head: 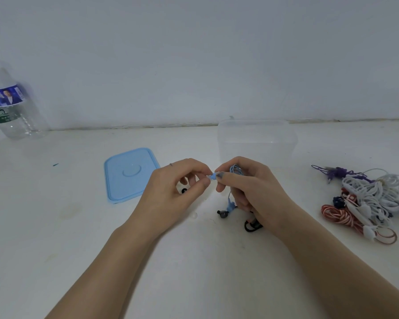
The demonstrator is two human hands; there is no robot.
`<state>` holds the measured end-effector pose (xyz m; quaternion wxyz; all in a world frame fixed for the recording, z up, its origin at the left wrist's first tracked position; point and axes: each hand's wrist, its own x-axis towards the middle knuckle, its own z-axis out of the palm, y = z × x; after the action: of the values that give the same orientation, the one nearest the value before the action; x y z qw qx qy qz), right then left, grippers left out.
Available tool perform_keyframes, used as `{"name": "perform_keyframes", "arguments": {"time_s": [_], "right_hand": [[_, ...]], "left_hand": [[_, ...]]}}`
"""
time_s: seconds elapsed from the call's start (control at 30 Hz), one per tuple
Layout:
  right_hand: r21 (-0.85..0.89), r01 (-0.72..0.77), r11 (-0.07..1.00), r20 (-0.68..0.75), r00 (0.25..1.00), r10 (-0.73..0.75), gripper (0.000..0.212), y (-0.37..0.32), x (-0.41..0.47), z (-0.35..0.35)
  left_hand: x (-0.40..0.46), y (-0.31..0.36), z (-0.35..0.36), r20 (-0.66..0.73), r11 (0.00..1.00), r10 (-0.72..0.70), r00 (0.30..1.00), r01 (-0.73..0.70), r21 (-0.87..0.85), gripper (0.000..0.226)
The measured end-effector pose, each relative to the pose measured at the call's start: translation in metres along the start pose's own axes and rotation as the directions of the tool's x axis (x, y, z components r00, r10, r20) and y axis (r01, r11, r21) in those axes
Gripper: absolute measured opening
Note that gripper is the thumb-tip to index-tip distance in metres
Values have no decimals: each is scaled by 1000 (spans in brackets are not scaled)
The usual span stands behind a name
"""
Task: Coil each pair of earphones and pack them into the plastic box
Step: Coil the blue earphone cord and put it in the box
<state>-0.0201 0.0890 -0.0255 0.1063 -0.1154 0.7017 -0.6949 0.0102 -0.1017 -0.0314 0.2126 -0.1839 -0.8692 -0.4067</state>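
Both hands hold a pair of light blue earphones (235, 169) above the table. My right hand (247, 192) grips the coiled blue cord, loops showing above its fingers, and an earbud dangles below it. My left hand (175, 189) pinches the blue plug end right beside the right thumb. The clear plastic box (257, 140) stands open just behind the hands. Its blue lid (129, 173) lies flat to the left. A pile of tangled earphones (369, 199), white, red-striped and purple, lies at the right.
A clear water bottle (12, 107) stands at the far left by the wall. A black earphone cord (251, 226) lies under my right hand, and a small black piece (184, 191) under the left. The white table (67, 226) meets the wall behind the box.
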Motion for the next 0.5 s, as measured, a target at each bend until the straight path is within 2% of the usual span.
{"name": "perform_keyframes", "arguments": {"time_s": [0.27, 0.5], "right_hand": [[8, 7, 1000, 14, 1000, -7, 8, 1, 0, 0], [10, 14, 1000, 37, 999, -15, 5, 1, 1, -1]], "left_hand": [[-1, 1, 1, -18, 999, 14, 1000, -15, -39, 13], [-1, 3, 2, 0, 995, -27, 1000, 27, -98, 9]]}}
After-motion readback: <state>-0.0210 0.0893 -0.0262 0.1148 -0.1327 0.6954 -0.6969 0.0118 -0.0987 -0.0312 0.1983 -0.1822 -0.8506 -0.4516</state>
